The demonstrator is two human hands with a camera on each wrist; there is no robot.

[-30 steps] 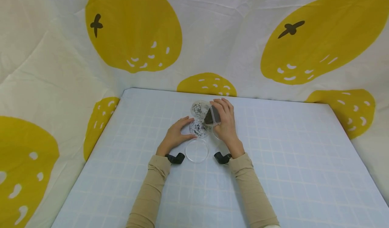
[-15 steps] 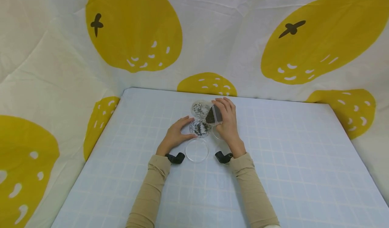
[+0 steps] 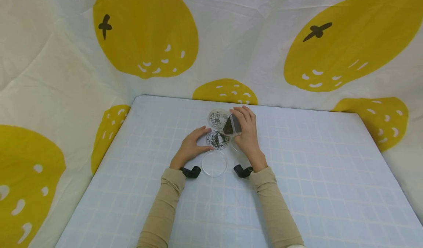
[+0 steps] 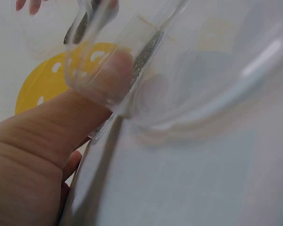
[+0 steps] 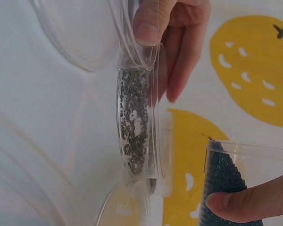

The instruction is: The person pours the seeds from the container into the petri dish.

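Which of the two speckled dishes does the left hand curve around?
The front speckled dish, with the left hand around its side; the back speckled dish lies beyond it.

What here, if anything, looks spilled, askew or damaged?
Nothing stands out. The tub is tilted in the right hand, but the dark grains I can see lie inside it, the near dish and the far dish; no spill shows on the table.
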